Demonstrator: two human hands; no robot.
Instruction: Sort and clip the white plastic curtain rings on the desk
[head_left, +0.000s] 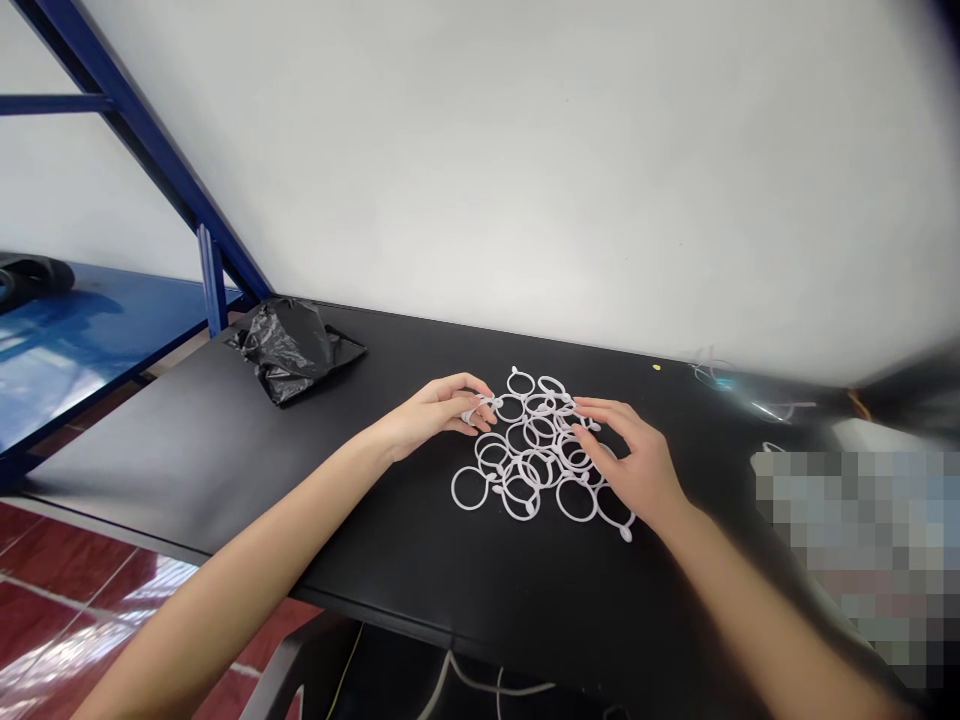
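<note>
Several white rings (576, 518), each with a small rounded tab, lie in a loose, overlapping pile on the black table. At the pile's left edge, my left hand (442, 405) is closed on a white ring (487, 402), its fingers and thumb pinched around it; the fingers partly cover the ring. On the right side of the pile rests my right hand (634, 455), thumb and fingers apart, the fingertips at or touching the upper rings. It covers part of the rings under it.
A crumpled black plastic bag (289, 345) lies at the table's (390, 590) back left. Clear plastic wrap (750, 395) and a blurred-out item (862, 540) are on the right. A blue metal frame (150, 130) stands at the left, and a pale wall (525, 180) closes off the back.
</note>
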